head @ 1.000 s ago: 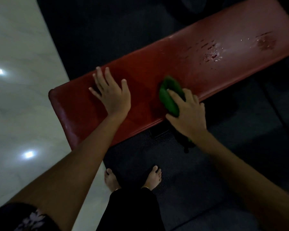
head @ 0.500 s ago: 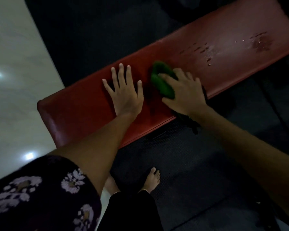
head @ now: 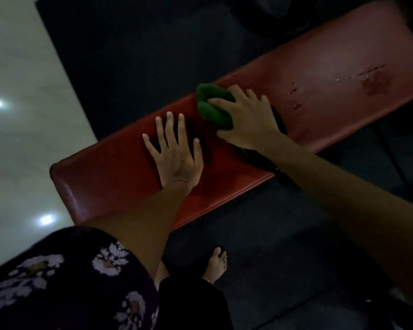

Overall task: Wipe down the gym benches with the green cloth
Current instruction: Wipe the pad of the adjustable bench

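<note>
A long red padded gym bench (head: 110, 177) runs diagonally from lower left to upper right. My left hand (head: 174, 151) lies flat on its near end, fingers spread, holding nothing. Just right of it, my right hand (head: 246, 120) presses a bunched green cloth (head: 212, 107) onto the bench near its far edge; part of the cloth is hidden under the palm. Wet streaks and a dark damp patch (head: 377, 79) show on the bench's right part.
Dark textured rubber matting (head: 260, 234) covers the floor under and around the bench. Pale glossy tile floor (head: 22, 115) lies to the left. My bare foot (head: 217, 263) stands on the mat below the bench. A dark object sits at the top right.
My right hand has slid the green cloth across the bench from its near edge toward its far edge. My left hand stays flat on the bench. The camera has shifted.
</note>
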A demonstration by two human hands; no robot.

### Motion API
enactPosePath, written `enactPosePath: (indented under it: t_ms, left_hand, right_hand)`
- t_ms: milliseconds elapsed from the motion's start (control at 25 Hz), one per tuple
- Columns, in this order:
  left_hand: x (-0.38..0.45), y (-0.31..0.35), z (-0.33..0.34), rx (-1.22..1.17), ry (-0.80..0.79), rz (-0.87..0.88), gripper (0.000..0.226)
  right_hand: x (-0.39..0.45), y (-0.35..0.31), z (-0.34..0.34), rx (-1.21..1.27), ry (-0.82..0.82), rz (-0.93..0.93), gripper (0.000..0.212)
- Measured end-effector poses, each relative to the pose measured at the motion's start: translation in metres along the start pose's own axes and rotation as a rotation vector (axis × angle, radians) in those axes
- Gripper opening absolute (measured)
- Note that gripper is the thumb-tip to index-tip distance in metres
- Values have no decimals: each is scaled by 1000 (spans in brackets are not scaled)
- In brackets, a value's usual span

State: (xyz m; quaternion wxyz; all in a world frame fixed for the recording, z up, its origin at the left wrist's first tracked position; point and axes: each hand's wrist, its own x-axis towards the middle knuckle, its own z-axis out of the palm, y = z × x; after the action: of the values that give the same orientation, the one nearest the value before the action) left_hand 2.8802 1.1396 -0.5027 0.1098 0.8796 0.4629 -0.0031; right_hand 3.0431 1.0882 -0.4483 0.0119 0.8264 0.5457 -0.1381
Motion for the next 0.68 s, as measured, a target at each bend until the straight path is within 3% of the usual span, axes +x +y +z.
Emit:
enactPosePath:
  t_ms: [80,200,320,400,560,600,680]
  left_hand:
    - [0,0,0,-3,7,-6,67]
    - [0,2,2,-16,22,-3,66]
    - [2,2,2,-24,19,0,65]
    - [2,1,1,-25,8,-7,65]
    - [3,-1,-1,-35,5,-3,65]
    - [3,-1,-1,-43,5,-5,65]
    - [2,1,-1,-61,2,-9,65]
  right_hand:
    - [17,29,-11,22,17,119,66]
    - [29,91,-22,150,61,444,65]
    - [24,92,-19,193,114,607,68]
    - [7,54,-9,204,51,515,72]
    - [-55,5,12,109,6,106,75]
    - [-61,18,12,105,29,111,74]
    - [-62,61,10,114,70,289,73]
